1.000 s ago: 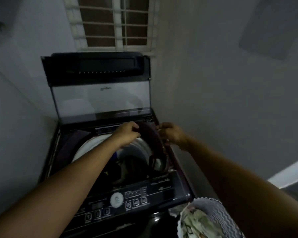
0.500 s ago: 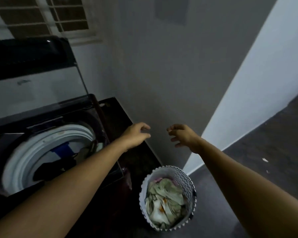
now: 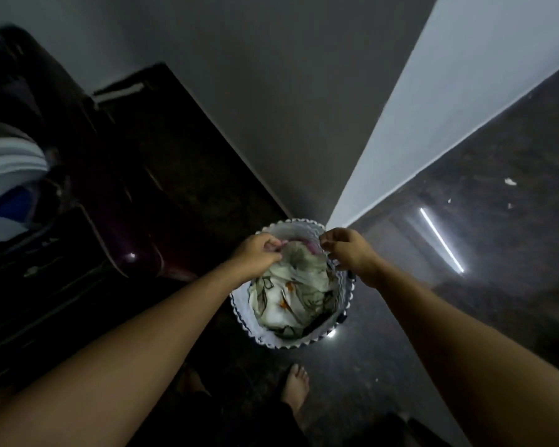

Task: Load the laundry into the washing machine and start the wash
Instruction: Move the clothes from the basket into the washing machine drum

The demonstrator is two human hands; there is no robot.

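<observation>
Dim grey walls and a dark, glossy floor fill the head view. A laundry basket with a scalloped white rim is stood on that floor, just beside the dark washing machine at the left. A bare foot is seen near the basket.

The basket is filled nearly to the rim by a pale green floral cloth, with a pink garment tucked at its far edge. The top of the floral cloth is pinched by the curled fingers of the left hand. The right hand is held at the basket's far rim with its fingers curled down. Whether cloth or rim is gripped there cannot be told.

The drum is left uncovered at the frame's edge, and something blue is glimpsed inside, so part of the load is judged to be in already. A full basket remains to be moved, and the wash is judged not yet started.
</observation>
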